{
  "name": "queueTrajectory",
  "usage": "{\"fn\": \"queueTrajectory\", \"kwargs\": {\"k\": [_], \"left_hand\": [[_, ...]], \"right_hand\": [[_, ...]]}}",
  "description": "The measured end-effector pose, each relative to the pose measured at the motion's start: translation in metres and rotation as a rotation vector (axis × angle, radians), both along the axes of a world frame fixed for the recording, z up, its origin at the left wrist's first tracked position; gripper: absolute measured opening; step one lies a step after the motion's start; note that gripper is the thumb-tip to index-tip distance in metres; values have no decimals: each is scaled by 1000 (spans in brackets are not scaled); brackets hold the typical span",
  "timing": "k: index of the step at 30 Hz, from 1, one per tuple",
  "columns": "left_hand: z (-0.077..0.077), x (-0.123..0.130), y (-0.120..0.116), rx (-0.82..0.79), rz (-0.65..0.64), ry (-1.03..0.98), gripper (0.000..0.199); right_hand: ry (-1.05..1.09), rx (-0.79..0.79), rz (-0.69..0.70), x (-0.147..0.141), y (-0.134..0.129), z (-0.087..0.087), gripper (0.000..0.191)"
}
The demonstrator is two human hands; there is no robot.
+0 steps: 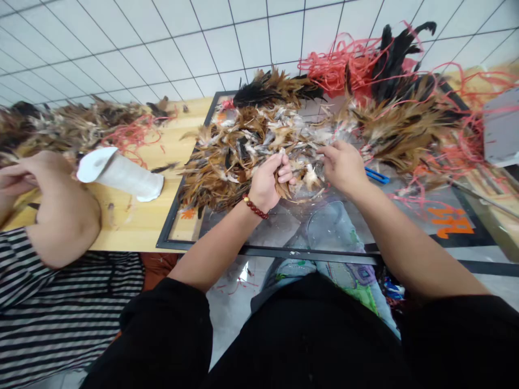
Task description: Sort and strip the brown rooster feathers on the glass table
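My left hand [271, 181], with a red bead bracelet [256, 207] at the wrist, is closed round some brown feathers [285, 189] that poke out below its fingers. Just to the right, my right hand [343, 165] reaches over the pile's right side, its fingers bent and close together near the pale feather ends. Whether they pinch a feather is too small to tell. A wide pile of loose brown, white and grey feathers [227, 162] lies on the black-framed glass panel [279, 224], under and around both hands.
A blue tool [377, 175] lies right of my right hand. Behind are a feather bundle [275, 89], pink strips [344, 67] and black feathers [399, 59]. At left, a person's bare arm [65, 210] rests by a white roll [121, 173] on the wooden table [121, 216].
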State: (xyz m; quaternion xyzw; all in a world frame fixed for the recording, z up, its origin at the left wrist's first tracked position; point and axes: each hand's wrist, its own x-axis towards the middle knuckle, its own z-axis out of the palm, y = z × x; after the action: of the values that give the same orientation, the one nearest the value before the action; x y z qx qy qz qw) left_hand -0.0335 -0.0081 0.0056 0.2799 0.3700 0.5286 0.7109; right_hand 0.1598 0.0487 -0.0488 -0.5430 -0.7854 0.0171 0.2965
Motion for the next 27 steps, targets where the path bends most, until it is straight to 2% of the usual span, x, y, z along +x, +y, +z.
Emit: {"fn": "queueTrajectory", "kwargs": {"k": [3, 5, 8, 12, 15, 17, 21, 24, 27], "left_hand": [[1, 1, -1, -39, -10, -64, 33], [0, 1, -1, -50, -16, -92, 35], [-2, 0, 0, -54, -18, -114, 35], [-2, -1, 1, -54, -12, -116, 35], [-1, -1, 1, -53, -1, -112, 34], [-1, -2, 1, -50, 6, -115, 35], [1, -3, 2, -58, 18, -105, 32], [1, -2, 1, -65, 19, -103, 34], [2, 0, 1, -73, 12, -114, 37]], "right_hand": [[-68, -30, -6, -3, 5, 3, 20], [-25, -8, 3, -4, 5, 9, 15], [249, 17, 50, -3, 2, 17, 9], [770, -234, 209, -2, -1, 15, 11], [926, -376, 294, -2, 0, 11, 21], [940, -361, 274, -1, 0, 10, 22], [896, -207, 127, -1, 2, 12, 8], [718, -121, 2, -5, 4, 13, 8], [536, -124, -79, -13, 7, 12, 11]]}}
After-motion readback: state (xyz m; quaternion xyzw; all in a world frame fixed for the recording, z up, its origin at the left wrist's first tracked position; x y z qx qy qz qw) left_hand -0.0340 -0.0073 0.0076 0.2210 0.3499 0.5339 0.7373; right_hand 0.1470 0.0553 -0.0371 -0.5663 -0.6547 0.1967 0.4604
